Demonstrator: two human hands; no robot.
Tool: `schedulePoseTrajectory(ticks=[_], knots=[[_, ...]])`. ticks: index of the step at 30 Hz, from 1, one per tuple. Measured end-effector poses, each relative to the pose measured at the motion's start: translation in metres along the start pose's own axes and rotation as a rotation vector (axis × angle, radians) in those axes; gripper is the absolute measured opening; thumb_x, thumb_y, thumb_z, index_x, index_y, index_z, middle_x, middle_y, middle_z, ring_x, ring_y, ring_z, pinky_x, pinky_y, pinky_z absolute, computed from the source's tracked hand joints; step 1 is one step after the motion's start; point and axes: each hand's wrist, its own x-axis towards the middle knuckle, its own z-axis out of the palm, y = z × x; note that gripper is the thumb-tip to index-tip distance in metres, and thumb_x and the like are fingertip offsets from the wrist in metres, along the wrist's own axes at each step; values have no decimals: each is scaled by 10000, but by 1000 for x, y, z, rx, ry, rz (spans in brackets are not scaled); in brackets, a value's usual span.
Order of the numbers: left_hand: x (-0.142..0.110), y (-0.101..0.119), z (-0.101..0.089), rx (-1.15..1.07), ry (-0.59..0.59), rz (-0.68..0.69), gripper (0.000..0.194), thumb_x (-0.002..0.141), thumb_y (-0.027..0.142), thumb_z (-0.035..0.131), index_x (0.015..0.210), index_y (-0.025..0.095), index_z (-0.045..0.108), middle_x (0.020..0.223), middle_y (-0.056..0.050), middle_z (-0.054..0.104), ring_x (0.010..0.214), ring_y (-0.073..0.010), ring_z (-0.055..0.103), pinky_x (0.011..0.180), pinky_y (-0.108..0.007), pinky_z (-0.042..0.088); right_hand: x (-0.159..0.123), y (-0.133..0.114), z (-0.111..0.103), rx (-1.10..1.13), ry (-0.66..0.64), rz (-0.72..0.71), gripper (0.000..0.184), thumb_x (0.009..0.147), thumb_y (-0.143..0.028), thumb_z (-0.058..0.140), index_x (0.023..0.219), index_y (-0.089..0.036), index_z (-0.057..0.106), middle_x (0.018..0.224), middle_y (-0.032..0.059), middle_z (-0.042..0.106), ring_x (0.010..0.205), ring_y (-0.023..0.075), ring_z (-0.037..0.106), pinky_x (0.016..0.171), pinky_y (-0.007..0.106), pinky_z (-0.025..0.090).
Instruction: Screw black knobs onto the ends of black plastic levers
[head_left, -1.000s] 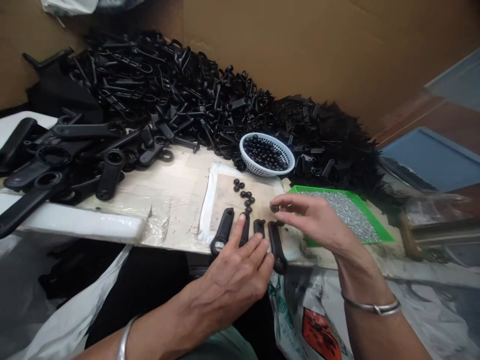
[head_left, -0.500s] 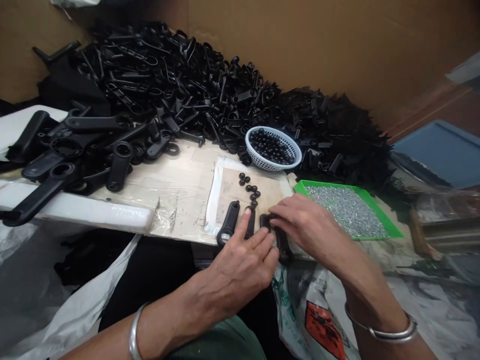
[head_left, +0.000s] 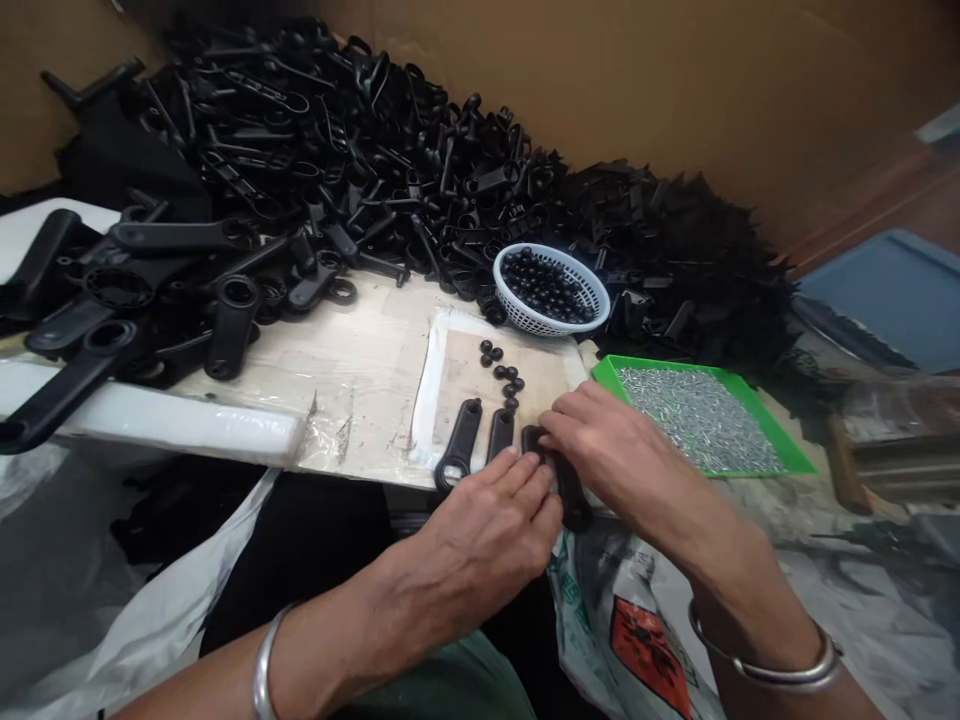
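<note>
Several black plastic crank arms, each with a ring at one end, lie in a row at the board's near edge. The leftmost crank arm (head_left: 459, 440) shows whole, while the ring end of the second crank arm (head_left: 501, 432) is behind my left hand (head_left: 504, 515). That hand is closed over a third crank arm (head_left: 529, 438), its fingers together on the black plastic. At the far end of this arm, the fingertips of my right hand (head_left: 600, 430) are pinched; what they hold is hidden. A fourth crank arm (head_left: 574, 495) lies beneath the right hand. Small black knobs (head_left: 504, 372) sit beyond the row.
A pale blue basket (head_left: 551, 328) of black balls stands behind the board. To the right is a green tray (head_left: 799, 462) of small metal pins. A large heap of black parts (head_left: 337, 150) fills the back, and more crank arms (head_left: 112, 290) are piled left.
A left finger that stretched along the second crank arm has drawn back, leaving its far end uncovered. My right hand stays pinched at the third arm. The view has shifted slightly.
</note>
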Motion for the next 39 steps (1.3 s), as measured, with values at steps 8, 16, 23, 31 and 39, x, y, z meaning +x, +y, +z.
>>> schedulePoseTrajectory(ticks=[8, 16, 23, 31, 39], knots=[[1, -2, 3, -23, -6, 12, 316, 910, 132, 498, 1214, 61, 549, 1322, -169, 584, 1264, -250, 539, 1152, -392, 316, -3, 5, 9, -73, -1, -74, 217, 849, -46, 518, 996, -194, 577, 1056, 93, 603, 981, 247, 519, 837, 381, 410], [0, -2, 3, -59, 6, -15, 227, 921, 139, 521, 1139, 85, 560, 1248, -153, 627, 1213, -237, 578, 1107, -390, 380, 7, 10, 9, 33, -19, -57, 135, 926, -170, 496, 811, -208, 555, 875, 45, 588, 876, 207, 505, 736, 342, 378], [3, -1, 0, -93, 0, -40, 154, 927, 130, 525, 1073, 107, 571, 1171, -129, 648, 1192, -226, 582, 1066, -382, 423, 4, 14, 8, -2, 56, -72, 90, 926, -248, 553, 846, -211, 567, 880, 28, 606, 874, 206, 494, 760, 362, 331], [2, -1, 4, -100, 21, -46, 141, 916, 125, 539, 1053, 107, 567, 1156, -119, 645, 1163, -223, 594, 1084, -377, 405, 2, 27, -6, 118, 100, -22, 191, 958, -349, 503, 971, -213, 637, 934, 39, 647, 872, 194, 536, 784, 350, 388], [2, 0, 3, -109, 15, -54, 159, 922, 109, 517, 1075, 105, 561, 1189, -123, 637, 1160, -208, 599, 1101, -375, 391, -3, 27, 6, 142, 118, -89, 143, 912, -279, 588, 1019, -210, 652, 938, 48, 671, 880, 197, 560, 796, 353, 424]])
